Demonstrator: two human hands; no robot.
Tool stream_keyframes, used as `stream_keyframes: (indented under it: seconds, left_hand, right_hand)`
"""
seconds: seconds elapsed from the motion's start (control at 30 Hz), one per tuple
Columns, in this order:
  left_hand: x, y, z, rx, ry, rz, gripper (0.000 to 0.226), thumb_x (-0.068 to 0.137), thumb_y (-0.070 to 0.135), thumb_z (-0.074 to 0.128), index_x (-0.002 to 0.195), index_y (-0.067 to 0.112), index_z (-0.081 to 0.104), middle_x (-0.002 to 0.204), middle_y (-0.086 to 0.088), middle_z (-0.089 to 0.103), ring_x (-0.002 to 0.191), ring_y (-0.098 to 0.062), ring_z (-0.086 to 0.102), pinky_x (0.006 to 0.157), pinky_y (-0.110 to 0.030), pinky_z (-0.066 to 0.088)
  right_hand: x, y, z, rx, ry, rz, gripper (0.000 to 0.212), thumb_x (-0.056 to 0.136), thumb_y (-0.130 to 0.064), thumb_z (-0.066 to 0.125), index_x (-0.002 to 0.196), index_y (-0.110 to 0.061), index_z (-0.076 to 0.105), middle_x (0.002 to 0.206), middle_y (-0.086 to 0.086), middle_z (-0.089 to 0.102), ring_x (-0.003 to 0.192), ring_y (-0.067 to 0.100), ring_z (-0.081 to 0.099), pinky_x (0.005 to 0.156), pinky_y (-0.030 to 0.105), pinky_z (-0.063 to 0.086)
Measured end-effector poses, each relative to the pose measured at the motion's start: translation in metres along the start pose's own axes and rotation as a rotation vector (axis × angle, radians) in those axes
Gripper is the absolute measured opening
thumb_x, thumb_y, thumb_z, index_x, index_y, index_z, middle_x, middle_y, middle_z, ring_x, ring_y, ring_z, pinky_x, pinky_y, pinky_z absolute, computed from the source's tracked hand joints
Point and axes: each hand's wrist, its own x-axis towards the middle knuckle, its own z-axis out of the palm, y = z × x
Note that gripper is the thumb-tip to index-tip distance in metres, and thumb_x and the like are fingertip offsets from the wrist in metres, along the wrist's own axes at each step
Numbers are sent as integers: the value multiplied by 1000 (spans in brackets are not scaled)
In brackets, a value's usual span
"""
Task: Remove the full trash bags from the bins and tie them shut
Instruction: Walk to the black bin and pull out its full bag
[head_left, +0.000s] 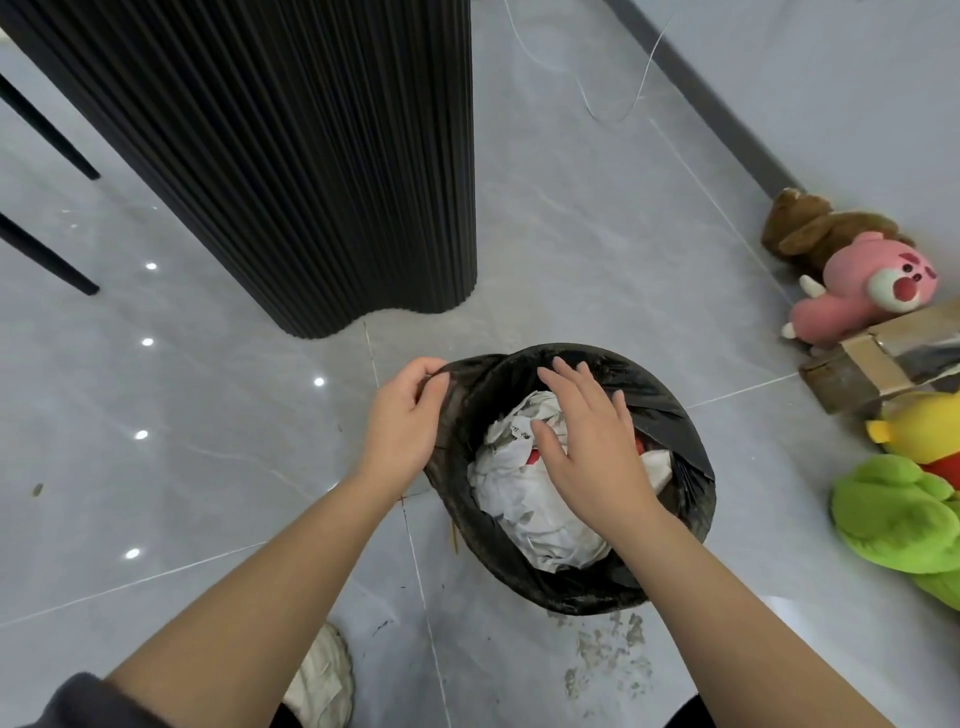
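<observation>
A black trash bag lines a round bin on the grey floor, its mouth wide open. Crumpled white paper with a bit of red fills the inside. My left hand pinches the bag's rim at the far left edge, fingers curled round the plastic. With its fingers spread and straight, my right hand hovers flat over the paper, reaching toward the far rim. The bin itself is hidden under the bag.
A black fluted column stands just beyond the bin. Plush toys and a cardboard box lie at the right by the wall. Black chair legs stand at far left. My shoe is near the bin.
</observation>
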Motion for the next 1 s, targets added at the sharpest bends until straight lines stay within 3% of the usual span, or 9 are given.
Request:
stream_keyframes:
  seconds: [0.1,0.2,0.3,0.4,0.5,0.67,0.8,0.9,1.0]
  left_hand:
    - [-8,7,-5,173,-124,229,18,97,14,48,97,20,66,84,15,67,80,3,61,71,-11,46]
    - [-10,3,-9,289,-166,356,21,96,22,47,105,20,66,87,10,69,81,-7,64,73,-27,52]
    - [-7,-1,-13,321,-183,382,25,95,29,44,105,22,65,85,7,68,77,-12,64,70,-33,50]
    - [-5,-3,-18,422,-193,438,26,93,38,41,102,26,63,77,6,67,68,-13,61,64,-29,47]
    - [-3,-7,-23,665,-173,475,17,91,41,52,97,26,58,62,9,55,55,-14,52,51,-26,36]
    - [6,-1,-24,955,-146,300,14,91,28,54,101,19,48,72,4,55,67,-28,59,58,-29,32]
    - [18,3,-19,774,-3,110,8,90,16,52,96,20,52,71,1,56,63,-21,51,55,-30,35]
    - [28,-5,-18,599,47,-80,17,92,13,46,83,11,60,70,-4,58,63,-16,50,49,-27,34]
    - [27,-9,-17,349,79,-260,24,96,14,40,84,7,60,70,0,54,67,-16,49,52,-21,35]
  right_hand:
    - [7,-5,7,24,0,-52,52,97,-18,43,146,-28,28,155,-9,27,146,13,10,119,49,6]
    - [21,-8,17,-36,-33,-101,52,97,-17,42,145,-31,28,155,-7,27,147,18,10,117,54,5]
    - [43,-8,24,-102,-19,-152,38,95,-19,48,131,-30,49,149,-2,36,145,24,19,114,57,4]
    - [61,-5,26,-91,20,-154,16,89,-17,53,102,-21,61,121,-4,56,127,20,43,114,55,5]
    - [66,1,23,-95,97,-131,9,86,-12,53,92,-17,57,99,-4,59,104,19,52,115,51,8]
    - [66,13,18,-169,237,-119,6,83,-12,55,81,-17,51,82,-6,58,92,18,54,115,46,12]
    - [67,18,10,-61,333,-67,10,82,-6,52,80,-13,46,66,-2,50,69,19,47,113,42,23]
    - [68,20,-2,21,340,-2,8,86,-9,52,85,-13,46,58,-4,45,64,21,41,85,33,36]
    - [68,28,-17,-45,271,96,7,89,-22,55,89,-16,52,55,-2,49,63,29,50,64,31,32]
